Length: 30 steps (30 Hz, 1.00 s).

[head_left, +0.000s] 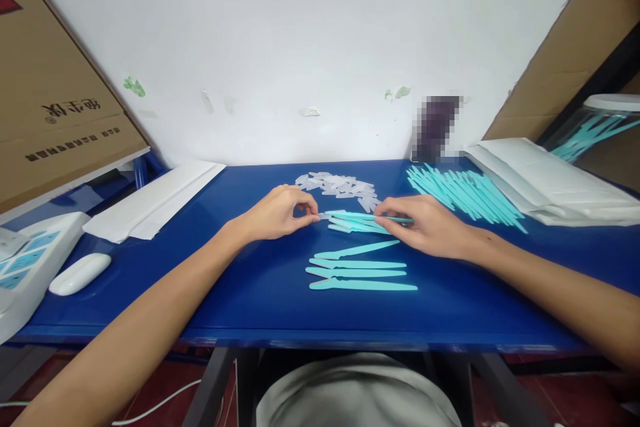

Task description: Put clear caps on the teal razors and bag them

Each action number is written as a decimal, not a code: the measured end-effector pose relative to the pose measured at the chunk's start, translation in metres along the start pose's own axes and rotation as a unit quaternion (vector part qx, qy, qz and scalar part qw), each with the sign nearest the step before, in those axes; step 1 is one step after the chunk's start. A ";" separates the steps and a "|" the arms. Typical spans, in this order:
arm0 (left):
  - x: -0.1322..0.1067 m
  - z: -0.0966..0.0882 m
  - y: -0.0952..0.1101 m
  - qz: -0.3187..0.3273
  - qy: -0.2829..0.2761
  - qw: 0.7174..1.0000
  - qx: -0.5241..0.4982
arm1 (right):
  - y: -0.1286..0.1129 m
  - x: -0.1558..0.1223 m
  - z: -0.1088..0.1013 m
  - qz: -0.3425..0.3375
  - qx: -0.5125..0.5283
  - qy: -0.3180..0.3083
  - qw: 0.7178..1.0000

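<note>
My left hand [281,212] rests on the blue table [250,293], fingers pinched on a small clear plastic cap at the tip of a teal stick [370,217]. My right hand [425,225] pinches the same teal stick near its other end, above a small bundle of teal sticks [356,225]. Just in front of the hands, several finished teal sticks [361,269] lie side by side. A heap of clear caps [340,187] lies behind the hands. A larger pile of teal sticks [465,193] is at the right rear.
White bags [545,183] are stacked at the right, and folded white sheets [150,203] at the left. A white mouse [79,273] and a white device [30,260] sit at the left edge. Cardboard boxes [55,100] lean on both sides. A jar with teal sticks [600,127] stands far right.
</note>
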<state>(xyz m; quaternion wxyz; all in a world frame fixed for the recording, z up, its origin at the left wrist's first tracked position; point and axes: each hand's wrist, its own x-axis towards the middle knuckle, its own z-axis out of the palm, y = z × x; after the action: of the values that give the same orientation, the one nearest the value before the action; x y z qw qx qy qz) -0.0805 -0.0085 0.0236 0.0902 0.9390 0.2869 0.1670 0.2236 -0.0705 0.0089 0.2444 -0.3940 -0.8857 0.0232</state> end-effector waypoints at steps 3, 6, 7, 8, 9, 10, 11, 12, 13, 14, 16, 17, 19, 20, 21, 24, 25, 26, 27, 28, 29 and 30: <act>0.000 0.000 0.000 -0.004 -0.004 1.000 0.000 | 0.000 0.000 0.000 -0.002 -0.003 0.002 1.000; 0.001 -0.001 0.001 -0.006 -0.006 1.000 -0.002 | 0.001 0.000 0.001 0.001 0.006 0.007 1.000; 0.001 -0.001 0.001 -0.007 -0.006 1.000 -0.002 | 0.001 0.000 0.001 0.002 0.010 0.008 1.000; 0.001 -0.001 0.002 -0.008 -0.006 1.000 -0.004 | 0.001 0.000 0.001 0.003 0.013 0.009 1.000; 0.001 -0.001 0.002 -0.009 -0.006 1.000 -0.005 | 0.001 0.000 0.001 0.004 0.014 0.009 1.000; 0.001 -0.001 0.002 -0.009 -0.006 1.000 -0.006 | 0.002 0.000 0.001 0.003 0.013 0.009 1.000; 0.001 -0.001 0.003 -0.009 -0.006 1.000 -0.007 | 0.002 0.000 0.001 0.002 0.011 0.009 1.000; 0.001 -0.001 0.002 -0.008 -0.005 1.000 -0.010 | 0.002 0.000 0.001 0.001 0.009 0.009 1.000; 0.001 -0.001 0.002 -0.008 -0.004 1.000 -0.012 | 0.002 0.000 0.001 0.001 0.008 0.010 1.000; 0.001 0.000 0.002 -0.006 -0.003 1.000 -0.013 | 0.002 0.000 0.001 0.000 0.007 0.010 1.000; 0.001 0.001 0.001 -0.001 -0.001 1.000 -0.010 | 0.002 0.000 0.001 -0.002 0.006 0.009 1.000; 0.001 0.002 0.002 0.005 0.003 1.000 -0.006 | 0.001 0.000 0.001 -0.003 0.006 0.008 1.000; 0.002 0.007 0.003 0.019 0.017 1.000 0.002 | 0.000 0.000 0.003 -0.005 0.012 0.006 1.000; 0.003 0.010 0.005 0.025 0.024 0.999 -0.001 | -0.001 0.000 0.004 -0.008 0.017 0.008 1.000; 0.003 0.013 0.007 0.028 0.030 0.999 -0.010 | -0.001 -0.001 0.005 -0.010 0.024 0.012 1.000; 0.004 0.023 0.015 0.029 0.047 0.997 -0.055 | -0.001 -0.001 0.006 -0.012 0.043 0.024 0.999; 0.005 0.025 0.017 0.027 0.056 0.996 -0.067 | -0.001 -0.001 0.005 -0.010 0.045 0.026 0.999; 0.005 0.027 0.018 0.024 0.068 0.995 -0.072 | 0.000 -0.001 0.004 -0.007 0.044 0.027 0.999; 0.005 0.027 0.018 0.018 0.082 0.994 -0.072 | 0.000 -0.001 0.003 -0.005 0.042 0.027 0.999; 0.006 0.026 0.017 0.010 0.098 0.993 -0.065 | 0.001 0.000 0.002 -0.007 0.038 0.023 0.999; 0.006 0.024 0.015 -0.002 0.114 0.992 -0.051 | 0.001 0.000 0.001 -0.012 0.032 0.016 0.999; 0.006 0.022 0.011 -0.015 0.126 0.991 -0.028 | 0.000 0.001 0.000 -0.020 0.026 0.006 0.999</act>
<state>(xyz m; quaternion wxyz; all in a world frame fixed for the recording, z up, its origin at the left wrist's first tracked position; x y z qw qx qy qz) -0.0620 -0.0161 0.0079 0.0819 0.9029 0.3057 0.2908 0.2233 -0.0697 0.0092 0.2602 -0.3699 -0.8911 0.0386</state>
